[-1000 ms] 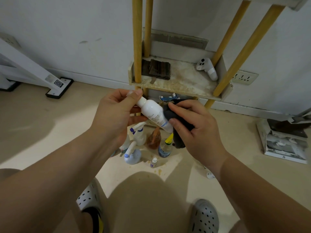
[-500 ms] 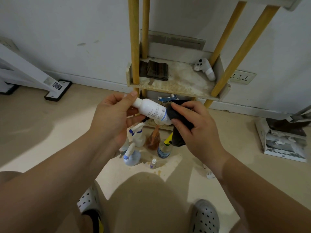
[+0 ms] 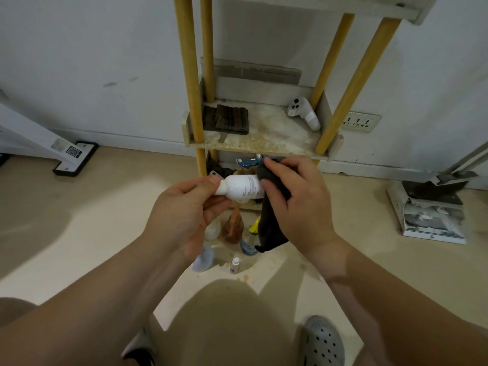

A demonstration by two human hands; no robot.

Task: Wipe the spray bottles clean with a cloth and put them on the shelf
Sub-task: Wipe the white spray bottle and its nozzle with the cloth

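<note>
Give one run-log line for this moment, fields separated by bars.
wipe | left hand holds white bottle | right hand grips dark cloth against it

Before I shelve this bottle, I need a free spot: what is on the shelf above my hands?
On the shelf: a dark folded cloth at left, a white controller at the right rear. A post covers the cloth's left edge.

Seen through one wide-angle head-worn camera, tipped forward and down, close above the left hand (image 3: 184, 210) and right hand (image 3: 301, 204), facing the shelf (image 3: 258, 149) against the far wall (image 3: 92, 62), floor (image 3: 79, 220) on both sides, a shoe (image 3: 322, 342) nearest.
</note>
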